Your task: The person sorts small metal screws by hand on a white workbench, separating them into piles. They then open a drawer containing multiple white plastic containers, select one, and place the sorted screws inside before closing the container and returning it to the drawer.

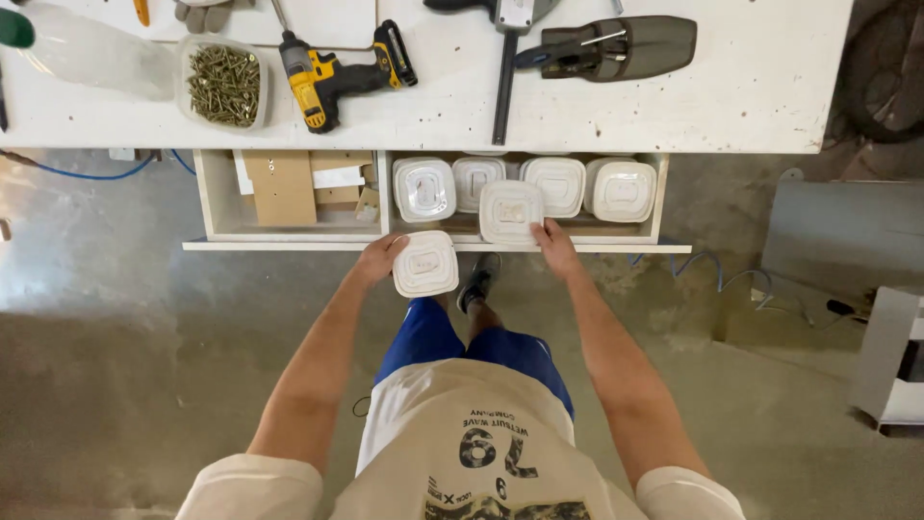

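My left hand (378, 258) grips a square white lidded container (424, 264), held out in front of the open drawer (289, 245) under the workbench. My right hand (552, 241) rests on the near edge of a second square white lidded container (510, 211), which sits at the front of the drawer's right compartment. Behind it stand several more of the same containers (621, 190) in a row. The drawer's left compartment holds pieces of wood and cardboard (281, 186).
The white workbench top (751, 87) carries a yellow cordless drill (332, 77), a clear tub of screws (224, 85), a bar clamp (504, 82), a grey tool pouch (626, 46) and a plastic bottle (87, 48). A grey step (890, 361) stands at the right on the concrete floor.
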